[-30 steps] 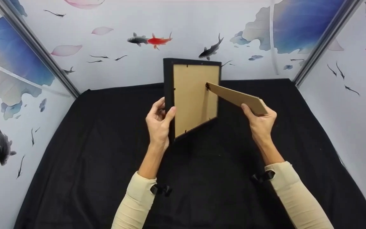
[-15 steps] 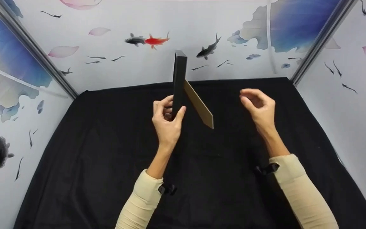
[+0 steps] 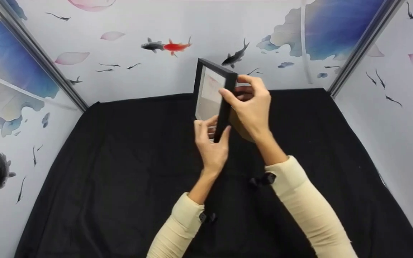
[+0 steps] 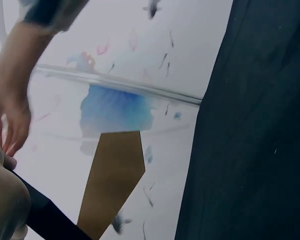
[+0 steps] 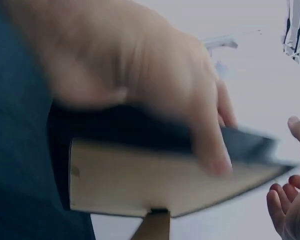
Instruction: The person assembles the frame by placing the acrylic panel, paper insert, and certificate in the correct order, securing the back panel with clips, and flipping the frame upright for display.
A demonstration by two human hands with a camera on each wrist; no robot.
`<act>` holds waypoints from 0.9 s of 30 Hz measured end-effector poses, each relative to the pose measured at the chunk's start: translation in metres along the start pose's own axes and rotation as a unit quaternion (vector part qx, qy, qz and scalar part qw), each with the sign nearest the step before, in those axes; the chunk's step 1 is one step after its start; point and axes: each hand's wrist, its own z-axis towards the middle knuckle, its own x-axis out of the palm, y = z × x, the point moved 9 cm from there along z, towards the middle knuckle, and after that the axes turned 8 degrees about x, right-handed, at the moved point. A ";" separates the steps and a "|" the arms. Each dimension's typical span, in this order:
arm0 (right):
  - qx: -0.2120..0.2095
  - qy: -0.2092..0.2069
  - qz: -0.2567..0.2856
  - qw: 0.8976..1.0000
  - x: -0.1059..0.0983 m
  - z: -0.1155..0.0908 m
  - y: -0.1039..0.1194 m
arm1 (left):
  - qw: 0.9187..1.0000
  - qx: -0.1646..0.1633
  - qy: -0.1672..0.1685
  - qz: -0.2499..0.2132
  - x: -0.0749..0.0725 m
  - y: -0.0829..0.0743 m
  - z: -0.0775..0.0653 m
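A black picture frame (image 3: 206,96) is held up over the table, its glazed front turned to the left. My right hand (image 3: 255,105) grips the upper part of its near side edge, thumb at the front and fingers behind. Lower down, my left hand (image 3: 212,148) holds the bottom corner between thumb and fingers. The tan easel leg (image 4: 112,180) sticks out from the back in the left wrist view. The right wrist view shows the tan backing board (image 5: 125,180); motion blurs the right hand there.
A black cloth (image 3: 120,186) covers the table. White panels (image 3: 127,21) printed with fish, petals and blue leaves stand behind and at both sides, with metal posts (image 3: 364,46) at the corners.
My right hand let go of the easel leg and took hold of the frame's side edge. The frame turned from showing its back to showing its front, and my left hand shifted right.
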 end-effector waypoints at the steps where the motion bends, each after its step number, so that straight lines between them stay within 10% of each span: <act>1: -0.001 -0.009 -0.003 1.000 0.002 0.000 0.001 | 1.000 0.005 0.001 0.004 0.003 0.003 -0.004; 12: -0.035 -0.038 0.000 0.999 -0.014 -0.001 -0.002 | 0.998 0.029 0.049 0.035 0.020 0.019 -0.024; 22: -0.062 -0.012 0.017 0.998 -0.024 -0.003 0.005 | 0.989 0.061 0.111 0.072 0.044 0.003 -0.032; 27: -0.061 -0.021 0.094 0.994 -0.044 0.007 0.011 | 0.993 0.025 0.101 0.053 0.009 0.022 -0.019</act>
